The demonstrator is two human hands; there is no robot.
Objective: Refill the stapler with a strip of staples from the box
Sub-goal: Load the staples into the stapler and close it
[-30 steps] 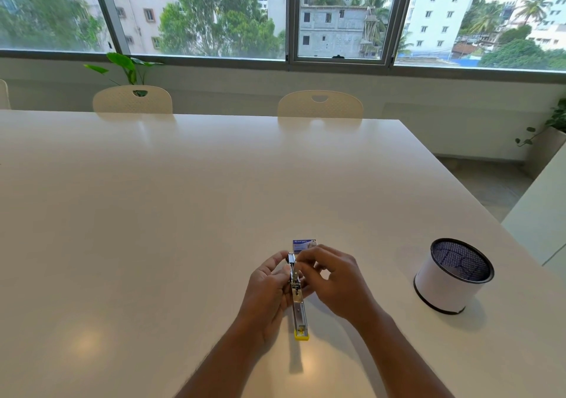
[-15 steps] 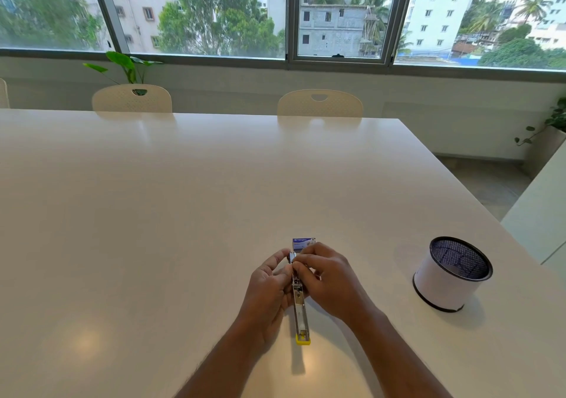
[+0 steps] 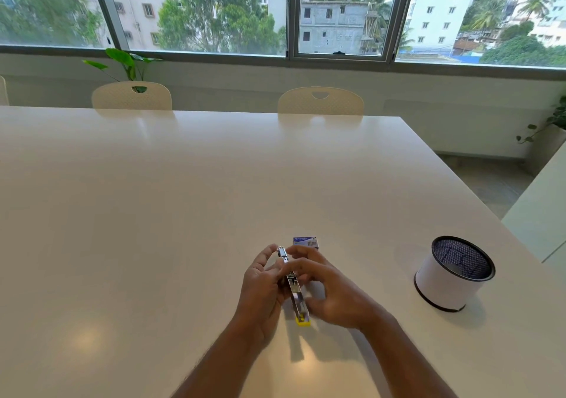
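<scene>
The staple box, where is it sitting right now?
In the head view, the staple box lies on the white table, just beyond the right hand and the stapler, with the mesh pen cup off to its right.

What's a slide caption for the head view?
Both hands, left and right, hold an opened stapler near the staple box.

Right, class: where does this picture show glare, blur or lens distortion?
Head view: soft glare patches on the glossy table near the bottom edge; the right hand is motion-blurred over the stapler; the wide lens bows the window frame and the table's edges.
</scene>
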